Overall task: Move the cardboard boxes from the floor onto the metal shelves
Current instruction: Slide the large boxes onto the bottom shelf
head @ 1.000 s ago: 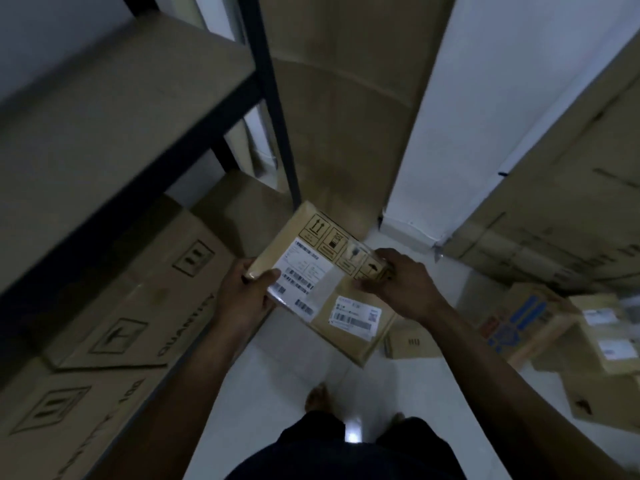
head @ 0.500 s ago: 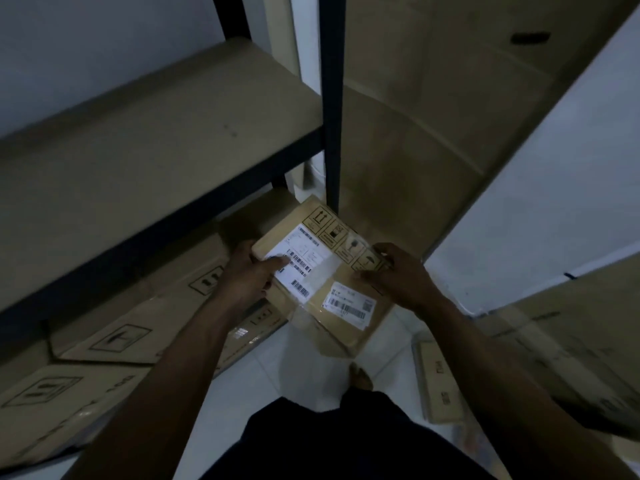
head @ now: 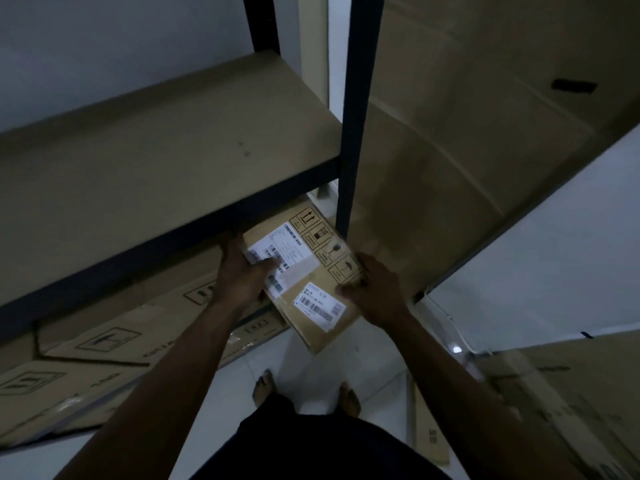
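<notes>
I hold a small flat cardboard box point(head: 304, 275) with white shipping labels and printed handling symbols in both hands, just below the front edge of a metal shelf point(head: 166, 161). My left hand point(head: 242, 275) grips its left side, thumb on the label. My right hand point(head: 377, 292) grips its right edge. The box is tilted, its far corner near the dark upright post point(head: 349, 133) of the shelf unit. The shelf board above it is bare.
Flattened cardboard boxes point(head: 114, 344) lie on the lower shelf level at left. A large cardboard sheet point(head: 467, 133) leans behind the post. A white panel point(head: 554, 244) and more cardboard point(head: 554, 403) stand at right. My bare feet stand on the white tiled floor point(head: 311, 362).
The box has risen and moved forward toward the shelf's front edge and the post. Both hands keep their grip. My view has tilted up and to the left.
</notes>
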